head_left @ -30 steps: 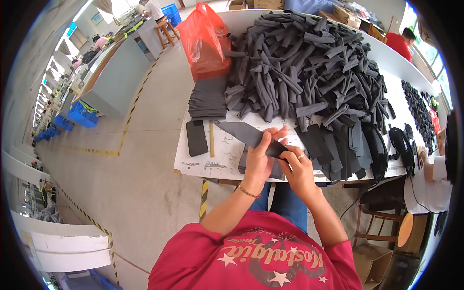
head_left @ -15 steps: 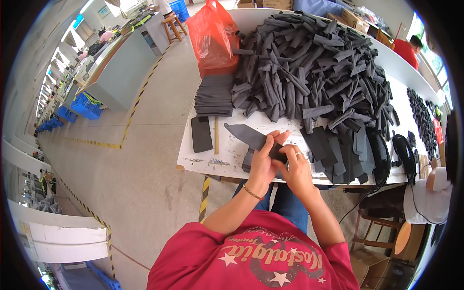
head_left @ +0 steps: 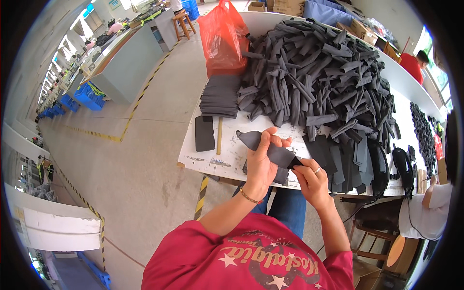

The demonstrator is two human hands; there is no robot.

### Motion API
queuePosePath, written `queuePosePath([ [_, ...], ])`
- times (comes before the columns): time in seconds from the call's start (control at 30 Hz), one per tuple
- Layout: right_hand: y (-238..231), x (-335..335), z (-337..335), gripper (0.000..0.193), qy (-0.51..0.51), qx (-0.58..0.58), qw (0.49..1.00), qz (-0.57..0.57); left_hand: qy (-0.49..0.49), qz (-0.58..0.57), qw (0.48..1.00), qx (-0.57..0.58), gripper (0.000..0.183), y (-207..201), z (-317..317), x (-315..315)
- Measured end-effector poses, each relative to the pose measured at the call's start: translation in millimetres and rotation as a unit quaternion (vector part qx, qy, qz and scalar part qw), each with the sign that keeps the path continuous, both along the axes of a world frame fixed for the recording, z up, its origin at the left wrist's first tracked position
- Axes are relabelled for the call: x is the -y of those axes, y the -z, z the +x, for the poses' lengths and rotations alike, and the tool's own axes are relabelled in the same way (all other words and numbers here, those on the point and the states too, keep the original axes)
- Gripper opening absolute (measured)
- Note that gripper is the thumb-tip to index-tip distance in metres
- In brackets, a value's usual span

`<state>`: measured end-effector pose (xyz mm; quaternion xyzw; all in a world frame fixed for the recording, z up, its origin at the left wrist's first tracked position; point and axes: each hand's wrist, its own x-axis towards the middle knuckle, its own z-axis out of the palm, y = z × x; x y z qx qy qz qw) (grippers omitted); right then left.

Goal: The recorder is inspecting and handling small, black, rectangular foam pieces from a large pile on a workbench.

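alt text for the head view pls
A person's left hand and right hand hold a dark grey strip over a white table. Beyond are a big heap of dark pieces, a neat stack and a red bag.

Black rectangular phone (head_left: pixel 205 134) laid beside narrow yellow strip (head_left: pixel 219 137), possibly wooden; brown wooden stool (head_left: pixel 180 15) placed on smooth grey floor (head_left: pixel 154 164).
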<state>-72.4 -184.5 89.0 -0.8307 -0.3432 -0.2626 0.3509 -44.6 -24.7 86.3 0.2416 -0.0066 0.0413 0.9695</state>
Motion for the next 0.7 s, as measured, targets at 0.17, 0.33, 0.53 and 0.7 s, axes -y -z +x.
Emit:
queuePosePath([
  [0.17, 2, -10, 2, 0.019, -0.010, -0.004, 1.000, 0.021, 0.010, -0.044, 0.999, -0.002, 0.032, 6, -2, 6],
  [0.33, 6, -19, 7, 0.019, -0.014, -0.003, 0.999, 0.035, -0.001, -0.037, 0.999, -0.006, 0.032, 6, -3, 6],
  [0.53, 4, -17, 1, 0.018, 0.002, -0.056, 0.998, 0.025, 0.027, 0.001, 1.000, -0.011, 0.032, 14, 0, -1],
  [0.7, -52, -2, -4, 0.027, 0.011, -0.177, 0.983, 0.051, 0.138, 0.238, 0.959, 0.066, 0.035, 5, 4, -31],
])
